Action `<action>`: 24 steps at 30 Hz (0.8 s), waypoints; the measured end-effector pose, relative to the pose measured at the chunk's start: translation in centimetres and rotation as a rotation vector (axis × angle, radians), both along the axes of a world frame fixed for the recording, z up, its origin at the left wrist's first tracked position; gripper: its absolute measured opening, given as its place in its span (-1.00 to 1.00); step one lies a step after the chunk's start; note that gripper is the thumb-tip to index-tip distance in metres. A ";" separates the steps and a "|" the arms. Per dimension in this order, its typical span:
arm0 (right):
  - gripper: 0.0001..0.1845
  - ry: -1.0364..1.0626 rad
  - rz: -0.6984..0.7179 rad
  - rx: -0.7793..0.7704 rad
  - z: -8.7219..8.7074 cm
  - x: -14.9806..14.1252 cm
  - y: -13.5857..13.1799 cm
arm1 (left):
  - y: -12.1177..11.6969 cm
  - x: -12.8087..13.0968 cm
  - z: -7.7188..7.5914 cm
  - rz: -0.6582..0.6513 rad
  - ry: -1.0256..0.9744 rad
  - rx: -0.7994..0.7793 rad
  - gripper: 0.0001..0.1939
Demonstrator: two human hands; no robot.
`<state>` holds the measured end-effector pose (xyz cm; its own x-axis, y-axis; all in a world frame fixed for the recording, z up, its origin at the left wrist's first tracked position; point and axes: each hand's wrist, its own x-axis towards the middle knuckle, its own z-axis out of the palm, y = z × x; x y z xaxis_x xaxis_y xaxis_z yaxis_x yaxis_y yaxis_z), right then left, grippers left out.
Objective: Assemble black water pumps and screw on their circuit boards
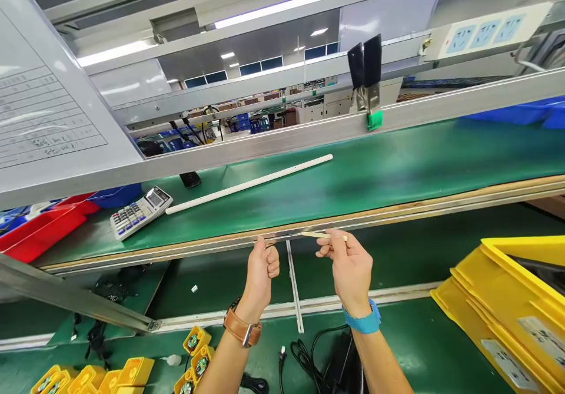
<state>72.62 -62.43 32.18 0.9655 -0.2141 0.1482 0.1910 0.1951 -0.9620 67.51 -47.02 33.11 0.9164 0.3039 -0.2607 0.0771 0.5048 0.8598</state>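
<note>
My left hand (261, 273), with a brown watch strap at the wrist, is raised in front of the shelf edge. Its fingers are curled closed, thumb on top, and a thin dark line shows beside the thumb; what it grips is too fine to make out. My right hand (351, 264), wearing a blue wristband, pinches a slim pale yellow stick (318, 235). The stick's narrow end points left, toward my left hand. A gap separates the two hands, both held above the lower green bench (397, 335).
A white rod (251, 183) and a calculator (141, 211) lie on the upper green shelf (410, 164). Yellow bins (498, 300) stand at right, a red bin (44, 229) at left. Below are yellow housings (136, 371) and a black cable (304, 358). Brushes (366, 76) hang on the rail.
</note>
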 end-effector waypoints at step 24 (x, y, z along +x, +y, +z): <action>-0.29 0.140 0.375 -0.071 3.1 -7.2 6.0 | -0.3 -14.9 -12.9 0.079 0.551 0.231 -0.33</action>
